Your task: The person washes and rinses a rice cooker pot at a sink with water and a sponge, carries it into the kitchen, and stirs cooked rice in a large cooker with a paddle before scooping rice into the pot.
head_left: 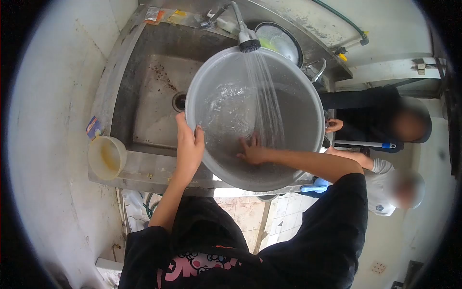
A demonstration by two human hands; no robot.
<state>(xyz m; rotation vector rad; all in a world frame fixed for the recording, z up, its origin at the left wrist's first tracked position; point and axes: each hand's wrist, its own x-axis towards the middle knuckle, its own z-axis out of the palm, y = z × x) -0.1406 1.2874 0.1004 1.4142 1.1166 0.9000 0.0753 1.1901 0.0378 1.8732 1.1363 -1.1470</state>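
A large grey metal pot (308, 115) rests over the sink, its mouth tilted toward me. Water streams from the spray faucet (249, 40) and splashes around inside. My left hand (189, 144) grips the pot's left rim, with the thumb on the edge. Inside, my right hand (253, 151) reaches across the near rim, and its fingers are spread against the wet inner wall. I see nothing held in that hand.
The sink basin (154, 103) with its drain lies left. A plastic tub (107, 157) stands on the left ledge. Behind the pot leans a round lid (284, 41). Two people (373, 108) stand at right, one hand (333, 125) near the pot. A blue brush (315, 185) sits at the front edge.
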